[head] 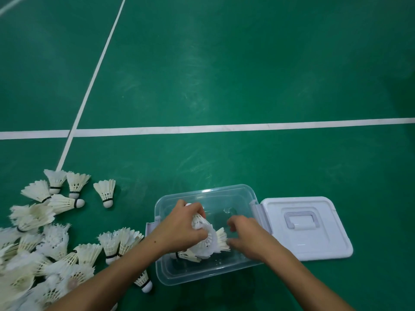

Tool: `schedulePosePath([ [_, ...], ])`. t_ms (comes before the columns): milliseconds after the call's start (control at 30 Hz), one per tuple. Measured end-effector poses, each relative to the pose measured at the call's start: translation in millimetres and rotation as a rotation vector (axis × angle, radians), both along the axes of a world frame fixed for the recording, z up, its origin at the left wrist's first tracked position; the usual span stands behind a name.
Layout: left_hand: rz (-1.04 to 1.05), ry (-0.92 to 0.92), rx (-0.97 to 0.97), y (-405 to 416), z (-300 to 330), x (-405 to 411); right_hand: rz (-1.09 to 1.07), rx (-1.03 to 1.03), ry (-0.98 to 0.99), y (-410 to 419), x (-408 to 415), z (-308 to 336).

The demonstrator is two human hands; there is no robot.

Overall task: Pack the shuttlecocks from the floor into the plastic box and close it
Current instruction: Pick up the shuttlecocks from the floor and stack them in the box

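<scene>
The clear box [224,196] sits open on the green floor [224,75], near its front edge in view, with both hands inside it. The left hand [182,227] curls its fingers round a shuttlecock [199,221], cork end up at the knuckles, feathers down toward the box middle. The right hand [246,236] has its fingers bent over the feathers of another shuttle [221,240] lying in the box; whether it pinches that one or only touches it I cannot tell. More shuttles [190,254] lie on the box bottom under the left hand. The white lid [314,239] lies flat on the floor, just beside the box's right wall. A heap of shuttlecocks [45,243] covers the floor's front left corner, its nearest ones just beside the box's left wall. White court lines [224,126] cross behind
</scene>
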State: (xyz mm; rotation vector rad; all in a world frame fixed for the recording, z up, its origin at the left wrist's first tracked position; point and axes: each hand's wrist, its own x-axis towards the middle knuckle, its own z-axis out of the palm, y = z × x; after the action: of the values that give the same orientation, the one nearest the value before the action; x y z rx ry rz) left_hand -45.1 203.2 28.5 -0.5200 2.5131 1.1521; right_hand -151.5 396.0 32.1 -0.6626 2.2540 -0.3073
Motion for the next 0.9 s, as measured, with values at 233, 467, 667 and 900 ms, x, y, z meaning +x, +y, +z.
schedulePosePath([
  [233, 0.193, 0.066, 0.040, 18, 11, -7, -0.070, -0.550, -0.049, 16, 37, 54],
  [467, 0.342, 0.042, 0.257, 18, 19, -14, 0.072, -0.596, 0.204, 12, 38, 32],
  [667, 0.341, -0.045, 0.548, 16, 23, -5, 0.116, -0.541, 0.330, 15, 30, 23],
  [900, 0.134, -0.101, 0.764, 4, 30, 3, 0.016, -0.554, 0.370, 31, 13, 22],
])
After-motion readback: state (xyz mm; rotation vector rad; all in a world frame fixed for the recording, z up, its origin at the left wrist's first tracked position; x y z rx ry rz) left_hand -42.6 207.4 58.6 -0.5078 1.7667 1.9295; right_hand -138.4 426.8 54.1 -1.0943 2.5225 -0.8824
